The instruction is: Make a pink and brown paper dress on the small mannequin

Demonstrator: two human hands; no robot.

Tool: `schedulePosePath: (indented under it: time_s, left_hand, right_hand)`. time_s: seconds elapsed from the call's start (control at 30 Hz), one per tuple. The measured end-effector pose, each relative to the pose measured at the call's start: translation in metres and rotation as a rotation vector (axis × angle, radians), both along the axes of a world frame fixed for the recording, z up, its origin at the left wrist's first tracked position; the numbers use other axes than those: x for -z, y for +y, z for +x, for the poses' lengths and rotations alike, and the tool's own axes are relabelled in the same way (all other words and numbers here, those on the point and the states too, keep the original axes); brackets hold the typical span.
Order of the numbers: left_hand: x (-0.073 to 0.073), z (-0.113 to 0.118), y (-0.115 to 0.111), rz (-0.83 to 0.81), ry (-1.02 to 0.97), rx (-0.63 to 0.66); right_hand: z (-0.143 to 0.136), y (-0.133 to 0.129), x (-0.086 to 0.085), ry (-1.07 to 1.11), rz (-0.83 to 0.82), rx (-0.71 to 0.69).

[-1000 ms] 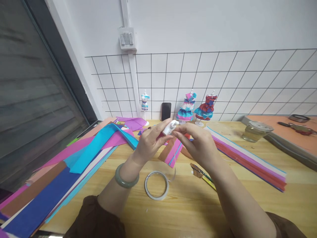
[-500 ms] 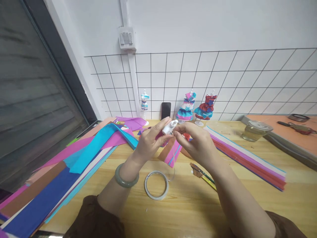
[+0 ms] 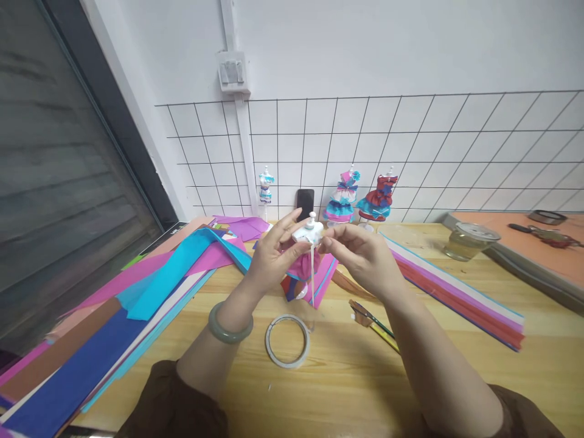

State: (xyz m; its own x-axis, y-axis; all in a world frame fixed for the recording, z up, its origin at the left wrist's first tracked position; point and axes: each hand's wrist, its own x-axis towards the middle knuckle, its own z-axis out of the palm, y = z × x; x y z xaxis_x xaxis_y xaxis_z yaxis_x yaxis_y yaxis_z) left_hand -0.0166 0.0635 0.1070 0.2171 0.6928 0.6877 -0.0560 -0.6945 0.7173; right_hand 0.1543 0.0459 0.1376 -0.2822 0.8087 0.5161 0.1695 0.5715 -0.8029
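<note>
My left hand [image 3: 269,258] is closed round the upper part of a small white mannequin [image 3: 308,231], which wears a crumpled magenta paper skirt [image 3: 305,266]. At the mannequin's right side, the thumb and forefinger of my right hand [image 3: 371,255] are pinched together beside the end of a narrow tape strip [image 3: 312,277]. From there the strip hangs down to a roll of tape [image 3: 269,344] lying flat on the table. My fingertips hide exactly how the right hand grips the strip.
Coloured crepe paper strips [image 3: 155,292] cover the left side, with another stack [image 3: 456,292] at right. Scissors [image 3: 365,314] and a yellow-handled tool [image 3: 385,336] lie near my right forearm. Dressed mannequins [image 3: 342,198], a phone [image 3: 305,204] and a cup [image 3: 469,242] stand at the back.
The mannequin has turned from tilted to more upright, bringing its magenta skirt into view below my hands. My left fingers have spread somewhat, and the tape strip now hangs straighter in front.
</note>
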Motion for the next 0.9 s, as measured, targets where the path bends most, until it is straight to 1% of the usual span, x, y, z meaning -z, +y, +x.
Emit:
schedulePosePath:
  time_s: [0.13, 0.27, 0.37, 0.6, 0.73, 0.83, 0.9]
  left_hand:
    - [-0.007, -0.004, -0.002, -0.144, -0.091, 0.057]
    - [-0.012, -0.010, -0.003, -0.213, -0.163, 0.140]
    - [-0.013, -0.012, -0.004, -0.260, -0.201, 0.216]
    - [-0.013, -0.012, -0.008, -0.309, -0.217, 0.366]
    - [-0.010, -0.008, -0.008, -0.309, -0.191, 0.441]
    - [-0.007, -0.002, -0.011, -0.296, -0.127, 0.463]
    - [-0.006, 0.001, -0.013, -0.288, -0.082, 0.480]
  right_hand:
    - [0.005, 0.004, -0.003, 0.182, -0.156, -0.056]
    - [0.011, 0.016, 0.001, 0.433, -0.333, -0.149]
    - [0.014, 0.027, 0.006, 0.539, -0.417, -0.187]
    - [0.013, 0.040, 0.017, 0.524, -0.428, -0.106]
    - [0.007, 0.039, 0.021, 0.473, -0.404, -0.092]
    - [-0.001, 0.037, 0.023, 0.419, -0.400, -0.067]
    - [-0.006, 0.035, 0.025, 0.392, -0.401, -0.084]
